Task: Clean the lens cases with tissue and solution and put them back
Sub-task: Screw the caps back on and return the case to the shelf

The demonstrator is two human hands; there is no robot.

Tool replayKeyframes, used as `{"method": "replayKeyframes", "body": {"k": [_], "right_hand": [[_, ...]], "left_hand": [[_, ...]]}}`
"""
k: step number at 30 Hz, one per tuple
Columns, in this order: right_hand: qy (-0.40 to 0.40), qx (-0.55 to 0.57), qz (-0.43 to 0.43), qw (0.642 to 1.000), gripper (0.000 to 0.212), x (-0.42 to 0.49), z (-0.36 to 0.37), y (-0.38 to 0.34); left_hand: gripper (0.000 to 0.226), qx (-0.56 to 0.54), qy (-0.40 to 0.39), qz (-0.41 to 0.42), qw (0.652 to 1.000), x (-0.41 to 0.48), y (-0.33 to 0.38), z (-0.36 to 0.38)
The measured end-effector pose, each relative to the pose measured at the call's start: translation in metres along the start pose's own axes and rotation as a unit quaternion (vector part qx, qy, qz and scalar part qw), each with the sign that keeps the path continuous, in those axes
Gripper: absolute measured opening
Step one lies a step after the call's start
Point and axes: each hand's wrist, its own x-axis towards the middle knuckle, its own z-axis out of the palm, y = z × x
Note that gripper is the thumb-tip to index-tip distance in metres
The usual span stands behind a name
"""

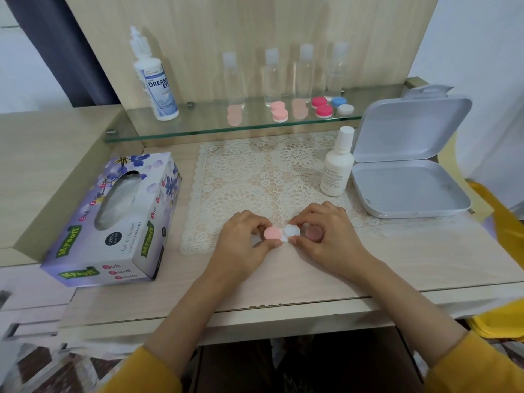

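Early stage, I judge: my left hand (241, 241) and right hand (331, 235) pinch one lens case (274, 233), one cap (313, 233) off beside it; three cases (321, 106) stand on the shelf (198, 128).

The left hand (241, 248) and right hand (334, 242) hid parts of the lens case (283, 235) near the front edge of the counter (283, 282); print on the white bottle (337, 168) was too small to read.
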Motion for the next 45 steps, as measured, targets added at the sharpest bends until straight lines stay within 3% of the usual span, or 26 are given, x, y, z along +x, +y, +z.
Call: {"method": "replayKeyframes", "body": {"k": [6,13,18,23,34,45], "right_hand": [[-0.008,-0.014,-0.002,1.0,0.029,0.0,-0.001,0.001],[-0.077,-0.052,0.028,0.995,0.033,0.002,-0.022,0.007],[-0.108,-0.044,0.036,0.993,0.013,-0.002,-0.032,0.01],[-0.102,-0.043,0.034,0.993,0.018,0.0,-0.031,0.007],[-0.118,-0.043,-0.006,0.992,0.03,0.015,-0.033,-0.009],[-0.177,-0.093,-0.044,0.979,0.022,0.021,-0.021,-0.016]], "left_hand": [[0.027,-0.026,-0.039,0.038,0.998,-0.001,-0.004,-0.001],[0.028,-0.067,-0.01,0.031,0.997,-0.003,-0.006,0.0],[0.028,-0.073,0.001,0.026,0.997,-0.003,-0.006,0.001],[0.028,-0.085,0.006,0.02,0.996,-0.003,-0.006,0.002],[0.028,-0.085,0.008,0.019,0.996,-0.002,-0.008,0.003],[0.028,-0.074,-0.001,0.026,0.997,-0.003,-0.006,0.003]]}}
